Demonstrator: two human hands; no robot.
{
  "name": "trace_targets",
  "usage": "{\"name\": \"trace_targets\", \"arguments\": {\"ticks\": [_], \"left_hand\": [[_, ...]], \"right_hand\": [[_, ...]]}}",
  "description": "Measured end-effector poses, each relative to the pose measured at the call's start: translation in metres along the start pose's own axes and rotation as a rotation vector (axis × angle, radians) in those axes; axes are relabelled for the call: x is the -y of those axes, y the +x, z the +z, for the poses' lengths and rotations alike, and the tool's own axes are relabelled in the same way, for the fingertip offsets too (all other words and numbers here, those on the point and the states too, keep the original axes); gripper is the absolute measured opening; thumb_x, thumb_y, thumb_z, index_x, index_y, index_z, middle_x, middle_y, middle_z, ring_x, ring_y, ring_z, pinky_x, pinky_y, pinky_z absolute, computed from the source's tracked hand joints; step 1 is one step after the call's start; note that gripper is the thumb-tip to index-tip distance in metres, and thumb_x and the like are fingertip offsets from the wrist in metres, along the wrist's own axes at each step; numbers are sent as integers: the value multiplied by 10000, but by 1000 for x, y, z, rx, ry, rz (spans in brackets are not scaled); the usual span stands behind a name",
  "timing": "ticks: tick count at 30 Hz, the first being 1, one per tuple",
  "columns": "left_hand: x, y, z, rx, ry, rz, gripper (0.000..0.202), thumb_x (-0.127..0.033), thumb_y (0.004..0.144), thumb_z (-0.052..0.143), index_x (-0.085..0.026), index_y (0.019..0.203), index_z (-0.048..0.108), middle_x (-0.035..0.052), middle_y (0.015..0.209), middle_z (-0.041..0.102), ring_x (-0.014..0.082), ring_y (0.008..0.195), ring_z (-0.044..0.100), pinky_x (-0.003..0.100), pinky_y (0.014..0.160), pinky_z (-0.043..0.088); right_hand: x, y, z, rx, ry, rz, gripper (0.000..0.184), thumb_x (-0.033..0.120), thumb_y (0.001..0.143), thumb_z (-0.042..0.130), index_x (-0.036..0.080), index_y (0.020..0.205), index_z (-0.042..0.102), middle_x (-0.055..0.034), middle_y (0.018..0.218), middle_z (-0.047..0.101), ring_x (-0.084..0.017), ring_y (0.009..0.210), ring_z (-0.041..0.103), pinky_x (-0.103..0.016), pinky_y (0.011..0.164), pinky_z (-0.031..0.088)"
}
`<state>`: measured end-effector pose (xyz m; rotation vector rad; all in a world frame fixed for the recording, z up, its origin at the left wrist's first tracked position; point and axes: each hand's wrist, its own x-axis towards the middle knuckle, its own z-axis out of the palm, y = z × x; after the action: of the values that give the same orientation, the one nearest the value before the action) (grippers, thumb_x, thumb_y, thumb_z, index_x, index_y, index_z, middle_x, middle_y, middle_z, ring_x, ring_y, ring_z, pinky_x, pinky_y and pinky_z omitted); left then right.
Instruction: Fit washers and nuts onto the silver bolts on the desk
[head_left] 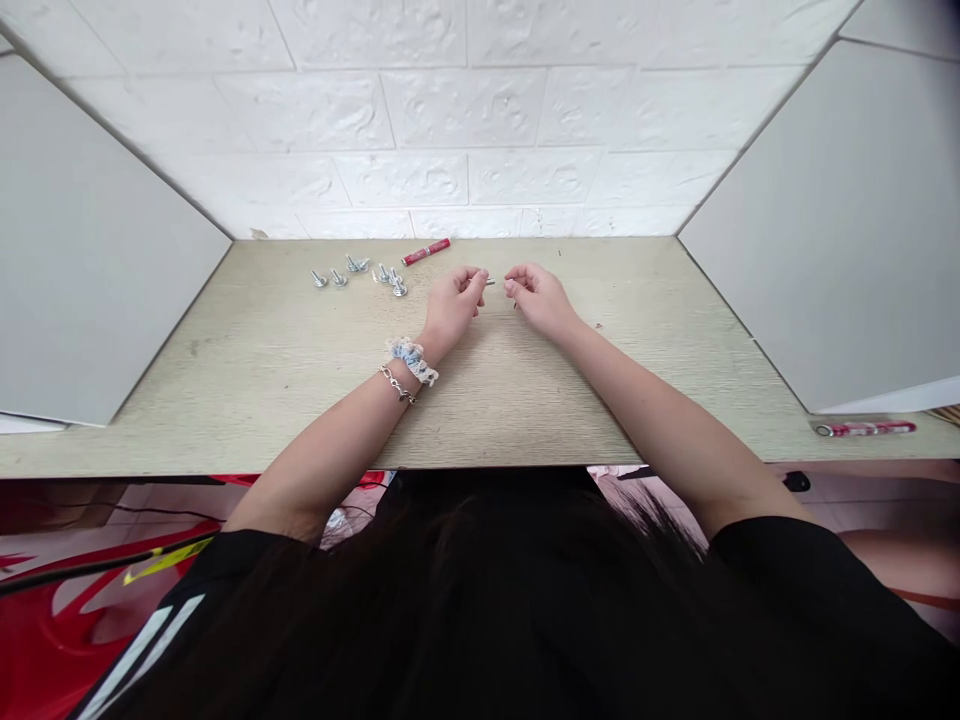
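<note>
My left hand point(456, 298) is closed in a pinch above the table, with a scrunchie point(411, 360) and a chain bracelet at its wrist. A short metal shank pokes out from its fingertips, like that of a bolt point(490, 281). Facing it, a small gap away, my right hand point(541, 298) also has its fingers pinched together. A tiny dark tip shows below those fingers; what they hold is too small to make out. Left of my hands, several silver bolts point(398, 286) with washers or nuts stand heads down on the table. Behind them lies a red tube point(426, 251).
The pale wooden table point(495, 400) ends at a white brick-patterned wall point(502, 110). Grey panels stand at the left point(90, 240) and right point(840, 220). Another red tube point(866, 428) lies near the front right edge. A small dark sliver point(559, 253) is near the wall.
</note>
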<state>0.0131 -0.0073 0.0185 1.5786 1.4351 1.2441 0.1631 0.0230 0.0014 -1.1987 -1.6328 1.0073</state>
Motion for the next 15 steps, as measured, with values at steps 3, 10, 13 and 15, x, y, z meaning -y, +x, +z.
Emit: {"name": "trace_targets", "arguments": {"ticks": [3, 10, 13, 15], "left_hand": [[1, 1, 1, 3, -21, 13, 191, -282, 894, 498, -159, 780, 590, -46, 541, 509, 52, 442, 435, 196, 479, 356], [4, -1, 3, 3, 42, 84, 122, -220, 860, 522, -160, 782, 594, -30, 622, 551, 75, 573, 485, 210, 555, 385], [4, 0, 2, 23, 60, 87, 100, -217, 849, 543, -157, 800, 606, -25, 651, 574, 77, 600, 498, 213, 577, 391], [5, 0, 1, 44, 53, 58, 77, -223, 835, 575, -154, 825, 609, -26, 653, 582, 71, 581, 497, 211, 569, 387]], "right_hand": [[1, -4, -4, 80, -353, -106, 150, 231, 809, 580, 140, 921, 620, -23, 770, 600, -138, 738, 531, -301, 762, 422], [0, -6, -5, 251, -713, -232, 213, 187, 829, 497, 141, 925, 682, -80, 934, 661, -172, 856, 574, -291, 817, 408], [0, -6, -5, 251, -714, -230, 221, 190, 829, 488, 133, 930, 676, -81, 915, 657, -169, 835, 566, -285, 801, 402], [1, -7, -6, 245, -679, -233, 232, 185, 821, 479, 133, 949, 665, -69, 872, 646, -160, 791, 552, -278, 769, 397]]}}
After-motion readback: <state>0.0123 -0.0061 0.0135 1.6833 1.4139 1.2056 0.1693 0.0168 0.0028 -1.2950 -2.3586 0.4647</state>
